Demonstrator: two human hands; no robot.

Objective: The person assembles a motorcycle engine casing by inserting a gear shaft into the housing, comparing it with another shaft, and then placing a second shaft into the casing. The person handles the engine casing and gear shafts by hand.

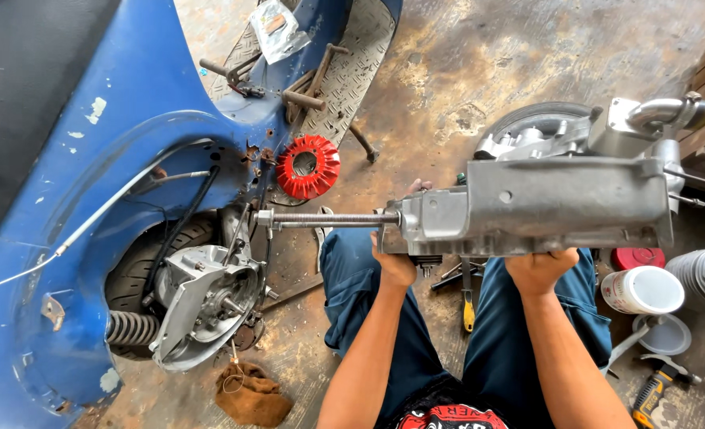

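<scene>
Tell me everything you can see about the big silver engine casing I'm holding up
The engine casing is a long, boxy piece of dull silver cast metal, held level above the lap. A threaded rod sticks out of its left end toward the blue scooter body. At its right end sit a curved metal pipe and thin studs. The left hand grips its left end from below; the right hand supports the underside.

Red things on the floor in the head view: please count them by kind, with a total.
Red finned fan cover, round, beside the blue scooter body: 1
Red lid, partly hidden behind the white plastic tub: 1
Total: 2
</scene>
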